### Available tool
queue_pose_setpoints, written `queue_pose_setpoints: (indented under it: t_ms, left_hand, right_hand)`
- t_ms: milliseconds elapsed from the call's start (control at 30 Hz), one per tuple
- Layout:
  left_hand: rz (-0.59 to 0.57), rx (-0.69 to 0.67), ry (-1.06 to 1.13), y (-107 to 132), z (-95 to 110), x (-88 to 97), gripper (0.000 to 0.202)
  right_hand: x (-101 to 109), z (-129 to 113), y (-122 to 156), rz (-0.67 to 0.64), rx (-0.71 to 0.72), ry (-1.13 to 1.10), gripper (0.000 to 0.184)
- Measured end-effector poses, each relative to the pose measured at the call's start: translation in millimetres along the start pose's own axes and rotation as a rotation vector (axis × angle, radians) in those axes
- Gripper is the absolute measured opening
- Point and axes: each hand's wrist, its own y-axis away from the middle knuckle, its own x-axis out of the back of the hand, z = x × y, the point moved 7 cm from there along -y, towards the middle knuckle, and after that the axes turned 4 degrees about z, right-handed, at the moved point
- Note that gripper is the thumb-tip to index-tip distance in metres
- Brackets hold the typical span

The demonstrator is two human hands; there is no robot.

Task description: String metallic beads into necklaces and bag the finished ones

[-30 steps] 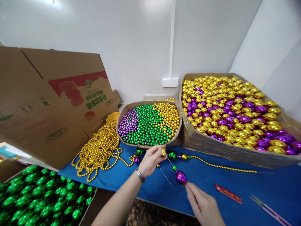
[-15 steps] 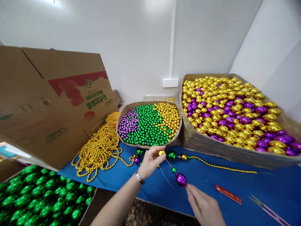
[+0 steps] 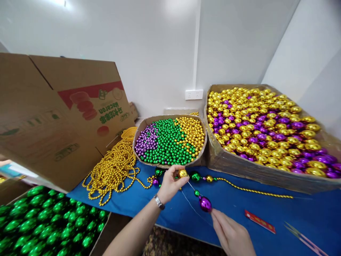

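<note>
My left hand (image 3: 168,184) is closed in a pinch on a gold bead (image 3: 182,173) strung on a thin thread. The thread runs down to a small green bead (image 3: 196,193) and a large purple bead (image 3: 205,203). My right hand (image 3: 231,233) is closed just below the purple bead, pinching the thread's end at it. Behind the hands a partly strung strand with green, purple and gold beads (image 3: 195,176) lies on the blue table cover (image 3: 239,206), continuing right as a thin gold bead chain (image 3: 253,191).
A small cardboard tray (image 3: 170,141) holds purple, green and gold beads. A large box (image 3: 263,128) of gold and purple oval beads stands at right. A gold bead-chain pile (image 3: 114,167), a box of green beads (image 3: 45,224), a red strip (image 3: 259,221) and tweezers (image 3: 306,240) lie around.
Both hands stay nearly still. The purple bead and my right fingers have shifted slightly lower along the thread, and the view has drifted a little.
</note>
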Motion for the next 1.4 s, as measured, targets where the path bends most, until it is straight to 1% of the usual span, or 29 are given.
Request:
queue_pose_setpoints:
  t_ms: [100, 267, 367, 433, 533, 667, 733, 833, 900, 967, 1033, 1133, 1200, 1300, 1400]
  left_hand:
    - [0.006, 0.019, 0.043, 1.1, -0.6, -1.2, 0.040]
    - [0.011, 0.183, 0.312, 3.7, -5.9, -5.4, 0.040]
    - [0.015, 0.220, 0.365, 4.7, -7.4, -7.1, 0.039]
    - [0.010, 0.214, 0.365, 5.0, -8.2, -8.1, 0.038]
    - [-0.002, 0.170, 0.321, 4.8, -8.4, -8.0, 0.038]
    - [0.004, 0.081, 0.164, 3.8, -6.8, -3.4, 0.040]
    - [-0.002, 0.065, 0.112, 4.4, -7.1, -2.4, 0.041]
    - [-0.042, 0.050, 0.079, 8.1, -6.7, -6.7, 0.042]
    - [-0.076, 0.018, 0.056, 12.1, -4.3, -12.6, 0.039]
    - [-0.102, 0.012, 0.069, 16.1, -3.2, -19.0, 0.035]
    - [-0.107, 0.055, 0.149, 18.7, -5.2, -23.5, 0.036]
    - [-0.078, 0.128, 0.311, 19.3, -9.3, -25.4, 0.051]
    - [-0.052, 0.138, 0.350, 18.5, -10.2, -23.9, 0.058]
    - [-0.026, 0.121, 0.303, 17.9, -9.3, -21.6, 0.058]
    - [-0.005, 0.112, 0.275, 18.2, -8.1, -21.3, 0.056]
  right_hand:
    - [-0.9, 1.6, -0.9, -0.013, -0.024, 0.000, 0.036]
    - [-2.1, 1.7, 0.9, -0.010, -0.021, -0.026, 0.034]
    - [-2.5, 1.3, 2.2, 0.007, -0.014, -0.034, 0.031]
    - [-2.6, 0.9, 2.4, 0.013, -0.009, -0.033, 0.032]
    - [-2.0, 0.3, 1.9, 0.010, -0.002, -0.032, 0.032]
    - [-1.0, 2.3, 2.4, -0.006, -0.030, -0.035, 0.034]
    - [-1.6, 3.1, 3.3, -0.017, -0.042, -0.035, 0.035]
    - [-3.4, 2.6, 3.7, -0.014, -0.036, -0.021, 0.035]
    - [-4.7, 2.5, 2.6, -0.006, -0.046, -0.008, 0.036]
    - [-5.0, 3.1, 0.6, 0.003, -0.079, -0.015, 0.037]
    - [-5.7, 3.8, -1.4, -0.016, -0.122, -0.069, 0.038]
    - [-11.7, 5.8, -0.9, -0.130, -0.182, -0.192, 0.034]
    - [-14.2, 7.8, 1.5, -0.170, -0.178, -0.217, 0.032]
    - [-15.5, 12.2, 5.5, -0.151, -0.137, -0.201, 0.034]
    - [-14.7, 17.7, 6.6, -0.096, -0.157, -0.204, 0.035]
